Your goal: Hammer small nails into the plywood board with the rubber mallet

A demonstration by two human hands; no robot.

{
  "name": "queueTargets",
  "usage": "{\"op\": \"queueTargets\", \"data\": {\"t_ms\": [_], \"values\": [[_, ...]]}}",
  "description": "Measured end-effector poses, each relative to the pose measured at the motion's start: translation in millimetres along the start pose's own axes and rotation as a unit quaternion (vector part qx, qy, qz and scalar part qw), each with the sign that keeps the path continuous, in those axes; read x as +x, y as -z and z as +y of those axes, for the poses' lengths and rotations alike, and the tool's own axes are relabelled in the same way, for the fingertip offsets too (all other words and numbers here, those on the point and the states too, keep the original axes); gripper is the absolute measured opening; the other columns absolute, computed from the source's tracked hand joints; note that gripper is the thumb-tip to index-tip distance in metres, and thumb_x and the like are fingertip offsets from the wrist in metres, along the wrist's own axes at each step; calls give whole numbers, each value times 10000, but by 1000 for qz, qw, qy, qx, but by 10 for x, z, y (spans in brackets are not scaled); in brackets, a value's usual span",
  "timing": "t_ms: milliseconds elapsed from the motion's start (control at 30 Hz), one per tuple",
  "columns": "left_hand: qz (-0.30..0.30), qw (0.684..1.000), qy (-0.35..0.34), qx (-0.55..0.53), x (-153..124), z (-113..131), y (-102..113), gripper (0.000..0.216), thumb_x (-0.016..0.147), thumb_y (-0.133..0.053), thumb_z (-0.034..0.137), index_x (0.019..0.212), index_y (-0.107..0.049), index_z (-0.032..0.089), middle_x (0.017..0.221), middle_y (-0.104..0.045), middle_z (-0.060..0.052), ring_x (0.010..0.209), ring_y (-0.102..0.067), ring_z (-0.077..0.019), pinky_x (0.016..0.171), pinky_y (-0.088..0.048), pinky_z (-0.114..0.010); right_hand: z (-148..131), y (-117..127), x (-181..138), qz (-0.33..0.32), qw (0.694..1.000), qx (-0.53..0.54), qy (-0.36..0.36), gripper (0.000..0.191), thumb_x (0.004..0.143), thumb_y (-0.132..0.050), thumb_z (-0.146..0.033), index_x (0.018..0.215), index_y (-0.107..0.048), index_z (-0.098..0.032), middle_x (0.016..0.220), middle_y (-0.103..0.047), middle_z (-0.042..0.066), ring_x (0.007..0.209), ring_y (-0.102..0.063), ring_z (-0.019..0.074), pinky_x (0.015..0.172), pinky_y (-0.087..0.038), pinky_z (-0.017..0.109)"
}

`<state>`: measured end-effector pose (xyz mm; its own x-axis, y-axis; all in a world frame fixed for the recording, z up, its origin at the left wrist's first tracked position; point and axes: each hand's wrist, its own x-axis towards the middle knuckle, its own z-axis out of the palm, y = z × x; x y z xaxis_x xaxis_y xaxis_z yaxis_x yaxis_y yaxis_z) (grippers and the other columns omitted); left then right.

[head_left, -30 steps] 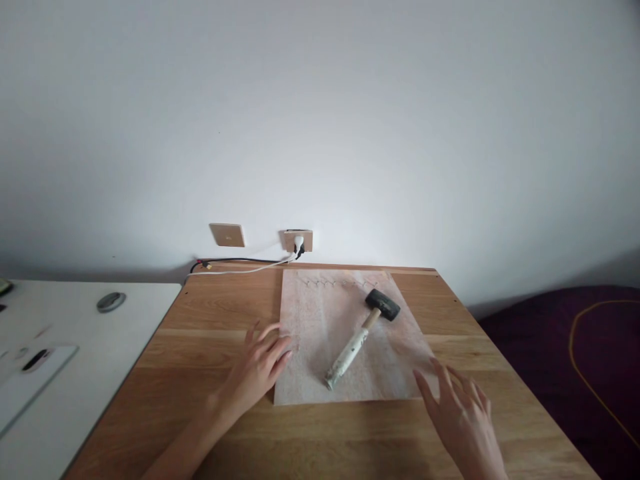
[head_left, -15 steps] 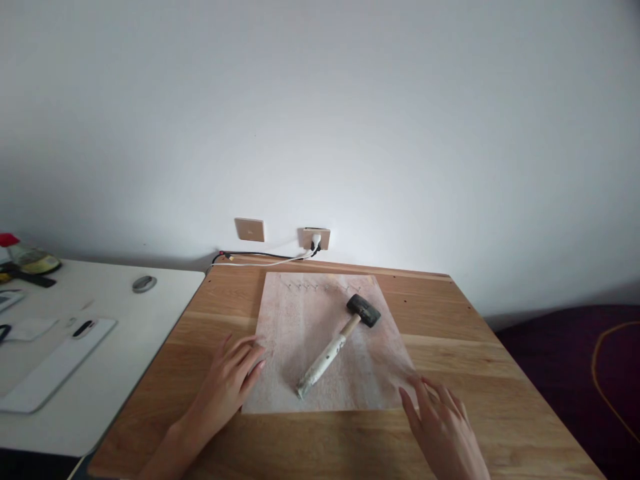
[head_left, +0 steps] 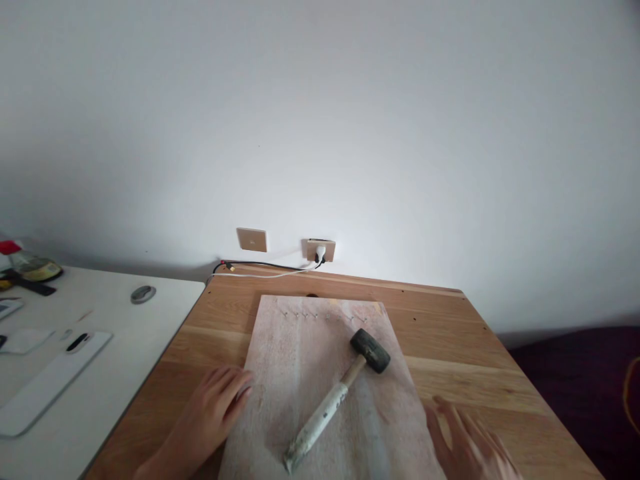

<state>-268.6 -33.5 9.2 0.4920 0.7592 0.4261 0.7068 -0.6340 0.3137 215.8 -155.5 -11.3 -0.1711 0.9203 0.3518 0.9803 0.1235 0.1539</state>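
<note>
A plain white wall (head_left: 320, 120) fills the upper half of the view, brightest near its middle and shaded toward the left corner. Low on the wall sit a beige switch plate (head_left: 251, 239) and, just right of it, a socket (head_left: 321, 250) with a white plug in it, from which black and white cables (head_left: 260, 269) run left along the back edge of a light wooden table (head_left: 450, 347). A white table (head_left: 115, 340) stands against the wooden one's left side, and dark purple fabric (head_left: 575, 380) lies at the lower right.
</note>
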Motion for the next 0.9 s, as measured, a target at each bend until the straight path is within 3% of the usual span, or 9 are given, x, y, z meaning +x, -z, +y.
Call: {"op": "queueTargets", "data": {"t_ms": [100, 167, 267, 367, 500, 633, 733, 833, 900], "values": [[5, 999, 36, -31, 465, -137, -154, 218, 1026, -521, 283, 1166, -684, 243, 1073, -746, -57, 990, -724, -223, 881, -598, -344, -87, 39, 773, 14, 980, 105, -169, 338, 1024, -424, -389, 1055, -712, -215, 1026, -775, 130, 754, -750, 261, 578, -549, 347], [15, 998, 37, -54, 794, -223, -294, 231, 1009, -525, 251, 1196, -655, 219, 1150, -727, -82, 1061, -715, -236, 937, -593, -374, -154, -21, 1287, -27, 955, 236, -177, 373, 1029, -413, -446, 1001, -694, -203, 915, -750, 119, 758, -737, 242, 642, -542, 330], [-3, 996, 36, -76, 1149, -313, -502, 331, 964, -544, 168, 1282, -616, 222, 1257, -701, -93, 1189, -675, -252, 1046, -556, -430, -207, -199, 1827, -56, 945, 281, -156, 389, 1020, -429, -501, 986, -687, -212, 852, -729, 84, 714, -705, 221, 653, -513, 319], [-27, 995, 39, -93, 1285, -358, -649, 408, 927, -561, 107, 1309, -615, 240, 1255, -710, -81, 1162, -688, -241, 1028, -565, -419, -225, -344, 2062, -81, 933, 322, -137, 352, 956, -549, -542, 875, -679, -225, 724, -686, 43, 642, -666, 219, 636, -490, 320], [-46, 990, 37, -131, 1336, -363, -693, 316, 959, -515, 98, 1175, -693, 243, 1065, -750, -55, 1010, -715, -211, 927, -578, -353, -243, -363, 2131, -83, 906, 396, -124, 392, 908, -602, -575, 698, -626, -245, 716, -666, 41, 631, -630, 208, 649, -492, 322], [-32, 976, 70, -201, 1468, -312, -597, 181, 945, -568, 178, 970, -739, 230, 928, -741, -47, 896, -691, -201, 852, -553, -316, -224, -292, 2142, -35, 864, 471, -174, 450, 908, -577, -669, 814, -668, -239, 777, -692, 68, 702, -655, 225, 690, -526, 334], [17, 917, 170, -359, 1581, -255, -559, 128, 906, -634, 299, 899, -715, 201, 866, -721, -45, 813, -663, -184, 798, -539, -303, -200, -275, 2167, -6, 826, 517, -223, 625, 938, -365, -784, 856, -630, -224, 799, -685, 82, 710, -664, 219, 656, -545, 332], [45, 777, 295, -554, 1631, -232, -608, 205, 832, -667, 366, 879, -670, 167, 837, -694, -50, 753, -649, -165, 709, -522, -277, -210, -288, 2213, -37, 821, 524, -223, 683, 932, -285, -802, 842, -623, -215, 766, -662, 68, 643, -626, 197, 568, -506, 316], [12, 723, 333, -605, 1623, -241, -657, 239, 807, -668, 394, 850, -640, 160, 787, -659, -34, 673, -609, -141, 612, -468, -246, -242, -296, 2254, -83, 840, 495, -205, 628, 914, -401, -775, 783, -638, -208, 664, -618, 34, 565, -566, 178, 523, -447, 301]]}}
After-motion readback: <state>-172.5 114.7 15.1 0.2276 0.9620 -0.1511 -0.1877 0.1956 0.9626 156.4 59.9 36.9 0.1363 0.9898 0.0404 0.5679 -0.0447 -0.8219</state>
